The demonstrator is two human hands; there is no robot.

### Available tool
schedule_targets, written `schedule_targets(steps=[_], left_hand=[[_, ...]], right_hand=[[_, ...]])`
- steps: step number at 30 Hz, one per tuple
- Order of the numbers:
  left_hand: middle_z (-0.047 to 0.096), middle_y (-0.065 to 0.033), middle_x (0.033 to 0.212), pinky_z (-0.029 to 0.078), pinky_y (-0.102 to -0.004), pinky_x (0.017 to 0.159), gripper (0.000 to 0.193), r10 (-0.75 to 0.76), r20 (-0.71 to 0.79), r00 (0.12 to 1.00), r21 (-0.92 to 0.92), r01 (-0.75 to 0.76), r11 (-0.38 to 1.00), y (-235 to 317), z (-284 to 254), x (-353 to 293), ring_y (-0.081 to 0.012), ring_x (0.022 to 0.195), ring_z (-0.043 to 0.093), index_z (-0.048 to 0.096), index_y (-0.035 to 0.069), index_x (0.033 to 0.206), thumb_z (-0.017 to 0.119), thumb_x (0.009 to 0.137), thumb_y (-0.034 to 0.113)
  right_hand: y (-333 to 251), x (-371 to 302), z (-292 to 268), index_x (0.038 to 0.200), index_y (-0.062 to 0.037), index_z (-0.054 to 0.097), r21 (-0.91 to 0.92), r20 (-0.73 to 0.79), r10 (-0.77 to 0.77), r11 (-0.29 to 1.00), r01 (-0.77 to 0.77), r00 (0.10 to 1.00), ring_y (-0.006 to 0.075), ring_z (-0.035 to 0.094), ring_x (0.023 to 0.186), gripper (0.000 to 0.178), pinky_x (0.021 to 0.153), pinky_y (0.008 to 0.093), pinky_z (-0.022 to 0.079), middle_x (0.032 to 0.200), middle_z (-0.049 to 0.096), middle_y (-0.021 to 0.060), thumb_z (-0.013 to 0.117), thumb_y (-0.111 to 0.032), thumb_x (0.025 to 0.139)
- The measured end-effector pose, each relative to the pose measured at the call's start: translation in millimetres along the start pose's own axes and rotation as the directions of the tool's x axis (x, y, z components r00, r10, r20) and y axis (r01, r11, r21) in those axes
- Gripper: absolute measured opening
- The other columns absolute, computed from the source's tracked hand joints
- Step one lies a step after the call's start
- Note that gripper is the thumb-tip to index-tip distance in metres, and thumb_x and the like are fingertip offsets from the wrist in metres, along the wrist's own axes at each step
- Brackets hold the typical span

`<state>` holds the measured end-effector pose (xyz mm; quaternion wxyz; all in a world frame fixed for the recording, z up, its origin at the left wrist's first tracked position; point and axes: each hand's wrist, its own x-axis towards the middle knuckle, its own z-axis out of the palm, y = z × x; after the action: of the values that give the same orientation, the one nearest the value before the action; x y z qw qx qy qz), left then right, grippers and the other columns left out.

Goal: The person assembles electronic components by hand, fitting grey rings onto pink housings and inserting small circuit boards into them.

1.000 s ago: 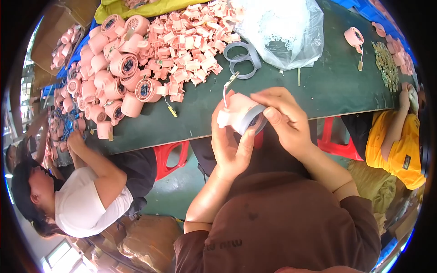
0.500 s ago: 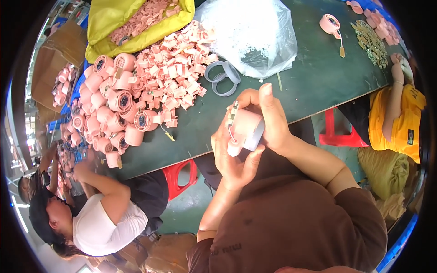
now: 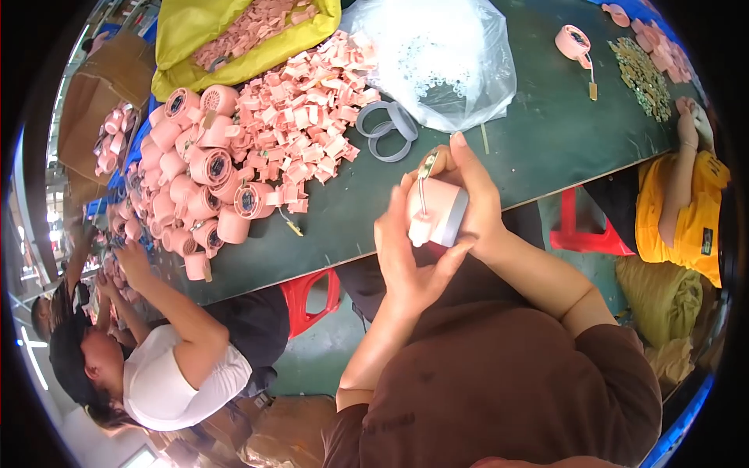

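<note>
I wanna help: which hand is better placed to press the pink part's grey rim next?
Probably the right hand: it's beside the grey rim, while the left hand holds the pink part.

Red stool (image 3: 294, 303), co-worker in yellow (image 3: 677, 207)

Head fisheye, wide: looks down from wearer's head over shirt (image 3: 507, 374); left hand (image 3: 407, 274) and right hand (image 3: 485, 204) mid-frame, close, bench (image 3: 546, 132) beyond.

White glare on the plastic bag (image 3: 441, 66), fisheye-bent edges, black corners
</note>
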<state>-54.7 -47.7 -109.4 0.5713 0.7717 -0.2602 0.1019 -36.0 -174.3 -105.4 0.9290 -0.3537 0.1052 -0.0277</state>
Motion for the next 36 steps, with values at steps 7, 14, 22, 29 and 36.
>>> schedule_targets(steps=[7,14,22,29,36], left_hand=[[0.051,-0.0251,0.133,0.045,-0.0430,0.096,0.069,0.057,-0.025,0.998,0.128,-0.053,0.990,-3.9,-26.6,3.6,-0.0396,0.116,0.055,0.047,-0.004,0.133,0.080,0.075,0.016],[0.049,-0.0110,0.133,0.040,-0.0372,0.103,0.057,-0.391,-0.432,0.813,-0.578,0.084,0.812,-14.7,-98.6,10.8,-0.0196,0.122,0.048,0.036,-0.005,0.140,0.060,0.095,0.019],[0.051,0.0038,0.080,0.035,-0.0258,0.056,0.026,-0.108,-0.727,0.678,-0.014,0.142,0.990,-102.1,-282.6,97.2,-0.0087,0.065,0.040,0.057,0.002,0.110,0.065,0.092,0.020],[0.068,-0.0239,0.093,0.050,-0.0421,0.076,0.064,-0.066,-0.825,0.561,0.467,0.743,0.480,-209.2,-410.7,125.5,-0.0353,0.085,0.065,0.065,-0.008,0.091,0.064,0.083,0.055],[0.063,-0.0288,0.113,0.045,-0.0511,0.091,0.081,-0.441,-0.644,0.625,0.705,0.709,-0.023,-229.1,-449.1,131.5,-0.0426,0.109,0.060,0.061,0.008,0.124,0.020,0.092,0.070]], right_hand=[[13.7,2.4,21.7,0.088,-0.0019,0.059,-0.047,-0.064,0.090,0.995,-0.093,0.994,0.0184,0.063,0.077,0.064,0.074,0.0312,0.051,0.083,0.066,0.0131,0.032,-0.059,0.099],[17.9,-7.3,7.1,0.107,0.0023,0.060,-0.511,0.191,-0.123,0.835,0.206,0.974,0.0173,0.056,0.091,0.068,0.085,0.0321,0.044,0.103,0.060,0.0095,0.019,-0.052,0.103],[-5.3,-13.3,-1.0,0.093,0.0006,0.061,-0.740,0.078,-0.126,0.657,0.142,0.989,0.0107,0.053,0.080,0.034,0.077,0.0254,0.043,0.085,0.059,0.0042,0.042,-0.025,0.104],[-8.8,-11.6,-22.3,0.091,0.0015,0.061,-0.871,0.153,-0.243,0.425,0.247,0.958,0.0108,0.055,0.078,0.014,0.073,0.0245,0.044,0.082,0.058,0.0042,0.058,-0.012,0.095],[-21.9,8.7,-18.0,0.091,-0.0017,0.062,-0.905,0.334,-0.405,0.115,0.410,0.851,0.0214,0.057,0.076,0.010,0.067,0.0300,0.047,0.084,0.058,0.0085,0.067,-0.010,0.087]])
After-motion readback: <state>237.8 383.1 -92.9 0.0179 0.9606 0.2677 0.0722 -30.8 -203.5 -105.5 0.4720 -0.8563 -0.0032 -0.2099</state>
